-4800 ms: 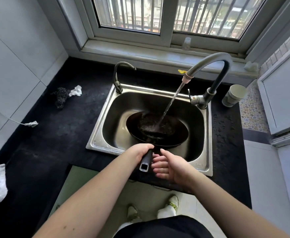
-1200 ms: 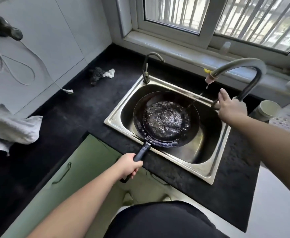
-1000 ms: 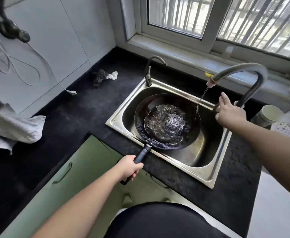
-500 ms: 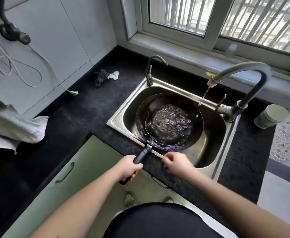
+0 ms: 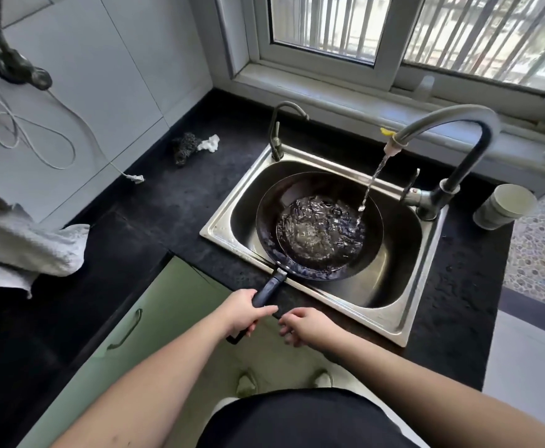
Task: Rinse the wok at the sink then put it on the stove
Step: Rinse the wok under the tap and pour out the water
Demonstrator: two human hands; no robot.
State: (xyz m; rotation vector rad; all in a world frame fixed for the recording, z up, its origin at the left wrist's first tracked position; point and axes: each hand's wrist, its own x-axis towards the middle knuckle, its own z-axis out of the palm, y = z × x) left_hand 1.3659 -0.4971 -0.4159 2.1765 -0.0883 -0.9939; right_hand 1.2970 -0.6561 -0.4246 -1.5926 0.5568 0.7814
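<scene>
The dark wok (image 5: 319, 226) rests in the steel sink (image 5: 421, 289) with a pool of rippling water in its bottom. A thin, broken stream falls from the tall grey faucet (image 5: 452, 124) onto the wok's right side. My left hand (image 5: 243, 310) is closed around the wok's black handle (image 5: 269, 289), which sticks out over the sink's front rim. Just right of the handle hovers my right hand (image 5: 305, 324), fingers loosely apart, holding nothing. No stove is in view.
Black counter (image 5: 174, 205) surrounds the sink. A dark scrubber with a white rag (image 5: 193, 145) lies at the back left, a grey cloth (image 5: 22, 244) at the far left, a pale cup (image 5: 504, 205) right of the faucet. A second small tap (image 5: 277, 130) stands at the sink's back left corner.
My right hand left the faucet lever and came down beside the wok handle. The water stream has thinned to a trickle. My left hand has kept its hold on the handle.
</scene>
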